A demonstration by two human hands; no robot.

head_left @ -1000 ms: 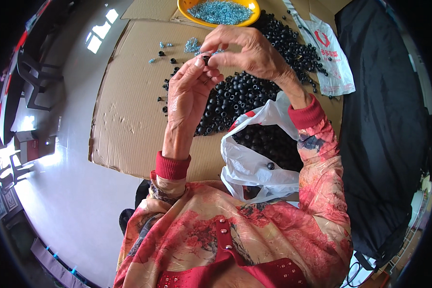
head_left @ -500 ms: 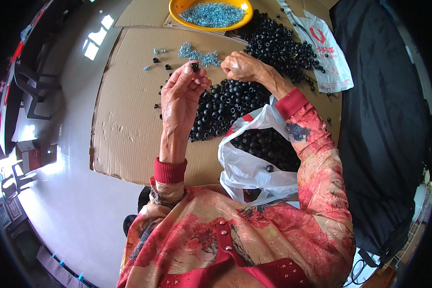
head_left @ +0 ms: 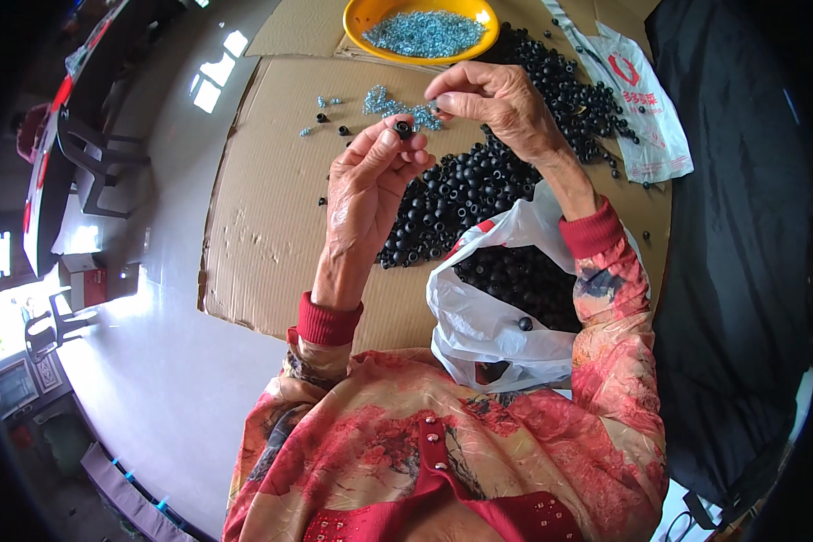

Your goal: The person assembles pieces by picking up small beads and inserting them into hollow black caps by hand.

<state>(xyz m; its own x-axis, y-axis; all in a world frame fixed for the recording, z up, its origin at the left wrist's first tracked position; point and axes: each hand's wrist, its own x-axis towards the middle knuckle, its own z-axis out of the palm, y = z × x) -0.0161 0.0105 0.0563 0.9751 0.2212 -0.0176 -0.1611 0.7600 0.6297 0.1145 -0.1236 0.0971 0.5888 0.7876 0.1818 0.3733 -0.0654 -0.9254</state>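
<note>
My left hand (head_left: 366, 181) pinches a small round black cap (head_left: 404, 129) between thumb and fingers, its hollow opening facing up. To its upper right, my right hand (head_left: 506, 107) has thumb and forefinger pressed together. Something tiny seems to be at those fingertips, too small to make out. Just beyond the hands lies a small scatter of clear blue beads (head_left: 381, 101) on the cardboard (head_left: 271, 199). Beneath and between my hands spreads a pile of black caps (head_left: 465, 194); the two hands are apart.
A yellow bowl (head_left: 356, 36) of blue beads stands at the far edge. More black caps (head_left: 560, 90) are heaped at the far right beside a flat white plastic bag (head_left: 646, 135). An open white bag (head_left: 461, 316) of black caps sits near my body. Dark cloth (head_left: 741, 235) hangs at the right.
My right hand has risen from beside the black pile, its fingers now pinched near the left hand. The left hand still holds the cap, now with its opening turned up. The whole view has shifted slightly.
</note>
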